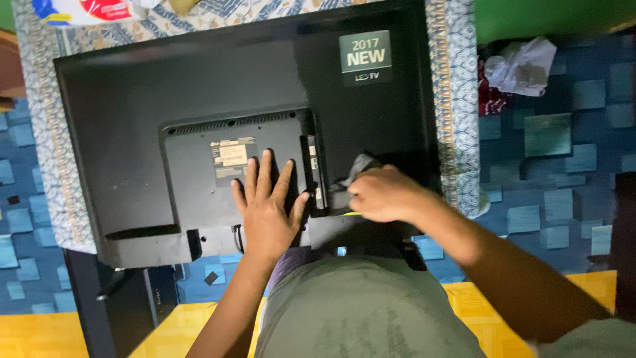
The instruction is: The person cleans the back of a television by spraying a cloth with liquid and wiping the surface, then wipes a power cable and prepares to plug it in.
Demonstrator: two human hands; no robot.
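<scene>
Lying face down on the patterned counter (pixel 457 119), the television (pixel 199 86) was being wiped: left hand (pixel 268 209) splayed flat on its rear housing, right hand (pixel 381 193) at 3 o'clock clenched on a grey cloth (pixel 358 166), apparently mid-wipe, needing steady bracing.

Matt black plastic television back (pixel 199 86), soft grey cloth (pixel 356 169), patterned woven table covering (pixel 457 99)

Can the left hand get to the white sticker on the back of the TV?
Probably yes. The left hand lies flat on the TV back, and the sticker sits just past its fingertips with nothing between them. The right hand, holding a grey cloth, is off to the side.
</scene>
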